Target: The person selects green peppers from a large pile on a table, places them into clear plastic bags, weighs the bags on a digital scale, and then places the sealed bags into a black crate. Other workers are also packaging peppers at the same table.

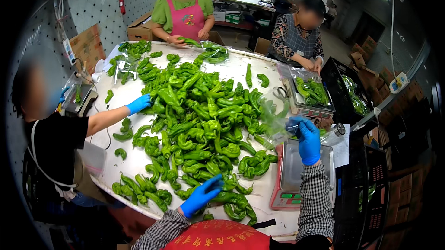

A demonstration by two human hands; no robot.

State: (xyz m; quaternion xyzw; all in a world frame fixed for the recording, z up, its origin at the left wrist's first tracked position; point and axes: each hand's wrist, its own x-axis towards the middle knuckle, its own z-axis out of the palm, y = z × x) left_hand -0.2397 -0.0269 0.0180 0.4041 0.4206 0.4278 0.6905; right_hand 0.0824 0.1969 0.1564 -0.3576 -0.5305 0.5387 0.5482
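My right hand (pixel 308 142), in a blue glove, is raised over the near edge of a red and silver digital scale (pixel 290 177). Its fingers pinch a clear plastic bag (pixel 273 121), whose body hangs to the left and looks blurred. My left hand (pixel 202 196), also in a blue glove, is above the lower part of a large heap of long green peppers (pixel 198 128), fingers apart and nothing seen in them. A white table (pixel 257 197) bears the peppers. The scale's pan holds no peppers.
A co-worker's gloved hand (pixel 139 104) reaches into the heap from the left. Across the table, one person holds a pepper by a filled bag (pixel 213 53); another handles a bag of peppers (pixel 313 91) on a second scale. Black crates (pixel 347 180) stand at the right.
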